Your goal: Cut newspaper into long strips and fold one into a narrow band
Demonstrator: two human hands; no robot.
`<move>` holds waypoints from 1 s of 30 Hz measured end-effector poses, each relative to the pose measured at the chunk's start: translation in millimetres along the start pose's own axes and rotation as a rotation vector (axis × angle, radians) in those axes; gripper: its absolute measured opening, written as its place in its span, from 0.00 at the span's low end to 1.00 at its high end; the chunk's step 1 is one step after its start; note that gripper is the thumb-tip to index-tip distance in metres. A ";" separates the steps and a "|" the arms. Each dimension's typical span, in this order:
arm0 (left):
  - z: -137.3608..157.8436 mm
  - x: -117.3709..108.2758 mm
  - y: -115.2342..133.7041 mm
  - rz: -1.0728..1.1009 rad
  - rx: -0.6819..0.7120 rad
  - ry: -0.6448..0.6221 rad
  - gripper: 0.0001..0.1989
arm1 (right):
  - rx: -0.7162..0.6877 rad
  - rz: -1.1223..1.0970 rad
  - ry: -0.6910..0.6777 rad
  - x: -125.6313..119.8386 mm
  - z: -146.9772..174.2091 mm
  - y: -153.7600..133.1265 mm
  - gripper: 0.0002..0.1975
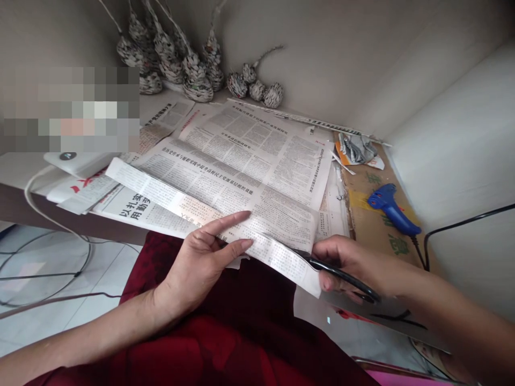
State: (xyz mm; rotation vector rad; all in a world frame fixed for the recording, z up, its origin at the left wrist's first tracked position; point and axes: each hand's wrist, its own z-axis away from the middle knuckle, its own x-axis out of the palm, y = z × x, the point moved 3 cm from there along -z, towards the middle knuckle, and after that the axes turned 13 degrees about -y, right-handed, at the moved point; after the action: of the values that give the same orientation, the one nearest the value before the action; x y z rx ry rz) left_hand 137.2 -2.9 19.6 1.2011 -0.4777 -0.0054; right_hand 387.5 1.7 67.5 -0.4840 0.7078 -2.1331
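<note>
Scissors point(341, 274) with black handles are in my right hand point(344, 262), their blades inside the newspaper near its right end. A long strip point(281, 260) folds out along the near edge of the newspaper sheet point(241, 161). My left hand point(205, 249) pinches this edge near the middle, the thumb on the strip and the index finger stretched over the sheet. The blades are mostly hidden between the paper layers. More newspaper point(132, 206) lies underneath on the table.
Several woven paper gourds point(197, 78) and small woven balls point(273, 95) stand against the back wall. A blue glue gun point(388, 206) lies on cardboard point(364, 214) at right, its cord running off. A white device point(82, 161) with a cable sits at left.
</note>
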 end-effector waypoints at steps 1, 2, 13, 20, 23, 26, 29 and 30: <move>0.1 0.2 0.1 0.002 -0.001 -0.005 0.33 | 0.010 0.006 0.015 0.2 0.1 -0.3 0.14; 0.1 0.3 0.0 0.002 -0.003 -0.010 0.33 | 0.024 0.014 0.030 -0.3 0.1 0.7 0.14; -0.7 -0.6 0.8 -0.044 -0.019 -0.036 0.33 | -0.085 0.057 -0.166 -14.7 -1.4 6.0 0.32; -0.9 -2.0 0.8 -0.053 -0.004 -0.063 0.32 | -0.159 0.089 -0.173 -5.9 -18.3 -5.8 0.35; -0.2 -2.9 1.6 -0.048 -0.003 -0.054 0.32 | -0.161 0.120 -0.151 -5.6 -19.4 -9.8 0.35; 0.8 -2.3 3.1 -0.031 -0.007 -0.045 0.33 | -0.137 0.145 -0.168 -6.4 -18.3 -12.8 0.33; 1.2 -1.7 4.3 -0.009 0.002 -0.040 0.32 | -0.089 0.159 -0.171 -6.7 -16.8 -13.2 0.31; 1.0 -1.6 4.4 -0.001 0.006 -0.042 0.31 | -0.084 0.156 -0.160 -6.4 -16.4 -13.3 0.30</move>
State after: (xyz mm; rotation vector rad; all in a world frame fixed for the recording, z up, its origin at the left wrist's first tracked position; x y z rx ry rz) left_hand 134.4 -1.8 23.2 1.2090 -0.5142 -0.0303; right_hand 374.3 18.8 62.7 -0.6167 0.7216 -1.9020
